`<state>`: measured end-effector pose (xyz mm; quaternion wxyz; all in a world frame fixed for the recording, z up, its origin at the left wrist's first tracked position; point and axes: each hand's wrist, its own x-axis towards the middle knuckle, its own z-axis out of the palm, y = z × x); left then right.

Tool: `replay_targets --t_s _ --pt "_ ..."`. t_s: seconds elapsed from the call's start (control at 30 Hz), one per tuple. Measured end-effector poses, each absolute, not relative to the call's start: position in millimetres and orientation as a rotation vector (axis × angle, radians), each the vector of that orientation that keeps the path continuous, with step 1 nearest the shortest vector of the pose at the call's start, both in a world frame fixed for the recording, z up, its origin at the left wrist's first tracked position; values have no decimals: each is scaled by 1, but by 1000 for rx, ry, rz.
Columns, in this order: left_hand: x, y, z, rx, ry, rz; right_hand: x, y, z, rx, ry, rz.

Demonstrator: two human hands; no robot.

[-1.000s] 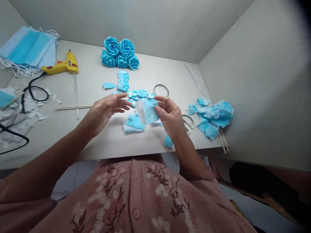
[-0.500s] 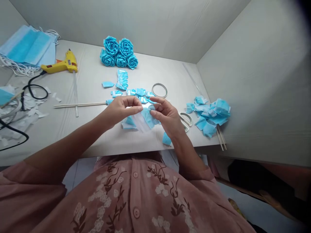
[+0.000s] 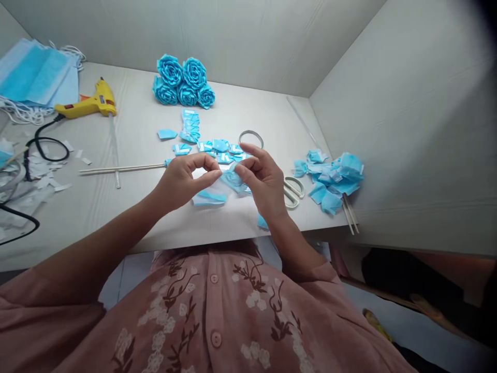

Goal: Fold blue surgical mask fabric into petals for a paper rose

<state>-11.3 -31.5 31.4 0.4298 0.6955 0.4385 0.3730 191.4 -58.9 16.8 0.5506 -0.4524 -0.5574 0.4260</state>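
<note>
Between my two hands is a thin piece of blue mask fabric. My left hand pinches its left edge between thumb and forefinger. Thumb and fingers of my right hand close on its right side, with the forefinger raised. Just below lies a folded blue strip on the table. Behind my hands are several small folded blue petals with white patches. Scissors lie beside my right hand, their blades hidden. Wooden sticks reach out to the left of my left hand.
Several blue fabric roses are stacked at the back. A yellow glue gun, face masks and white scraps occupy the left. A tape ring lies behind my right hand. Blue flowers on sticks rest at the right.
The blue fabric has been drawn up and bunched between my fingers, and its whitish hanging part no longer shows below. The whole view has shifted slightly.
</note>
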Motion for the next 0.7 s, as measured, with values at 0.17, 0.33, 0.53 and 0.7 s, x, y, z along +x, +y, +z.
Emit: replay_targets --t_s 0.17,0.33,0.53,0.7 --pt "-10 -34 35 1740 1130 970 183 -62 7 -1110 -1326 787" --pt "-9 -36 36 1676 1154 1006 173 -63 7 -1119 -1230 789" --pt "-19 -35 28 1493 1013 1030 175 -65 19 -1151 -1285 899" --pt "-20 -40 30 1748 1041 996 172 -70 24 -1141 -1374 807"
